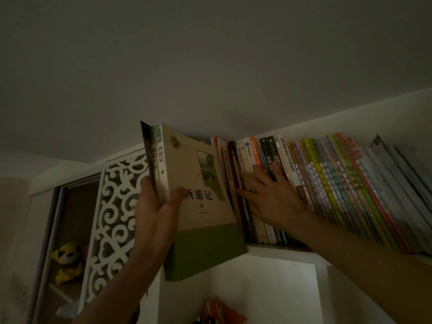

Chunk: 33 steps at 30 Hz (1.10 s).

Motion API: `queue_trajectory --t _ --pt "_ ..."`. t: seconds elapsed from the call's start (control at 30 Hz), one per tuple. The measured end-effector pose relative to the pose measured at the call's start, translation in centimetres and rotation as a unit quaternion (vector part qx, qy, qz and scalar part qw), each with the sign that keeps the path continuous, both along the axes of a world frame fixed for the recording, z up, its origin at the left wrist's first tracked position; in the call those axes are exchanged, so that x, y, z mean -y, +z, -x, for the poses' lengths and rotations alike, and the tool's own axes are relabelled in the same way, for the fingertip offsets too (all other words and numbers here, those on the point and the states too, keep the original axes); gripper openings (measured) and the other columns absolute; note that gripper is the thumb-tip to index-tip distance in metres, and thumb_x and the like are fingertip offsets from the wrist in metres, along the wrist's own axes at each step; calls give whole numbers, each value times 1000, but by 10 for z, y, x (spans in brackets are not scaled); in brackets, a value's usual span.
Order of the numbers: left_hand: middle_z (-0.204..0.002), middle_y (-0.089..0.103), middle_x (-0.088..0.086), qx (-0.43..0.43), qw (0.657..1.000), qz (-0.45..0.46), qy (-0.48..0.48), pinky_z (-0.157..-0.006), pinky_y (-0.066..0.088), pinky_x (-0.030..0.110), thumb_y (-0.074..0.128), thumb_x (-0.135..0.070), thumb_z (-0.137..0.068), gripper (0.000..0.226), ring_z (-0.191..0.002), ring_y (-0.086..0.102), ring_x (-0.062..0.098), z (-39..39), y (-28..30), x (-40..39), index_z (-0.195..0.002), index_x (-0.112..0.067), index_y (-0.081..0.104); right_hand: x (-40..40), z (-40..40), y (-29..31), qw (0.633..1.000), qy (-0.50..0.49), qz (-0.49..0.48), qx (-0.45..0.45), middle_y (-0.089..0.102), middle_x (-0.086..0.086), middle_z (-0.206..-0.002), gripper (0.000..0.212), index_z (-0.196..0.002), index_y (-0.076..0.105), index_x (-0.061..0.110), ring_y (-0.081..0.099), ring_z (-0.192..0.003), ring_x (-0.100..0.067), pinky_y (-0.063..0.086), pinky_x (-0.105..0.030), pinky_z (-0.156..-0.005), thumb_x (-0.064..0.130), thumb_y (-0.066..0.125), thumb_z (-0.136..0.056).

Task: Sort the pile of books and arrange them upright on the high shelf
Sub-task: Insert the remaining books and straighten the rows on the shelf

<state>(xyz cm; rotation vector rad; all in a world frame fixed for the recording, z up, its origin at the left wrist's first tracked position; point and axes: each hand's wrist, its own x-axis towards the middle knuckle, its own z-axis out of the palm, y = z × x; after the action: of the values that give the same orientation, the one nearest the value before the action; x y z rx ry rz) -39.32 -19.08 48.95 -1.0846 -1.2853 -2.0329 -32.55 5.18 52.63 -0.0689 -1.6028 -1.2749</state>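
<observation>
Rightmost shelf books (pixel 402 183) — blurred, spines unreadable

In a dim room, the left hand (pixel 155 208) grips a few books (pixel 198 202) upright, cream and green cover facing out, just left of a row of books (pixel 327 183) standing on the high shelf (pixel 280 252). The right hand (pixel 268 197) presses flat against their spines. A yellow plush toy (pixel 66 260) sits lower left.

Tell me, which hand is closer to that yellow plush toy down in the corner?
Left. The left hand grips a few books just above and right of the yellow plush toy. The right hand is farther right, fingers spread on the spines of the shelved books.
</observation>
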Motion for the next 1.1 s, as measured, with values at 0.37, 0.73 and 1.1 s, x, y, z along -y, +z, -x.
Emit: queue_trajectory --t 0.37,0.73,1.1 --pt "-118 58 -1 -23 999 -21 10 -78 56 36 60 -16 -86 44 -102 61 17 -35 15 -4 -126 -18 42 -10 -25 5 997 73 10 -7 64 -15 -120 46 -97 74 17 56 -114 -44 32 -76 -84 32 86 -56" --pt "-104 51 -9 -62 997 33 30 -67 52 23 56 -13 -89 34 -93 55 11 -33 52 -59 -118 -19 40 -14 -36 5 995 84 49 20 64 -11 -121 41 -99 72 20 51 -120 -44 27 -74 -90 29 81 -60" --pt "-125 55 8 -71 989 65 117 -73 53 29 54 -17 -91 41 -108 58 23 -1 48 -89 -128 -15 36 -20 -40 5 997 60 44 33 61 -14 -125 40 -102 70 19 48 -122 -45 26 -74 -92 31 79 -64"
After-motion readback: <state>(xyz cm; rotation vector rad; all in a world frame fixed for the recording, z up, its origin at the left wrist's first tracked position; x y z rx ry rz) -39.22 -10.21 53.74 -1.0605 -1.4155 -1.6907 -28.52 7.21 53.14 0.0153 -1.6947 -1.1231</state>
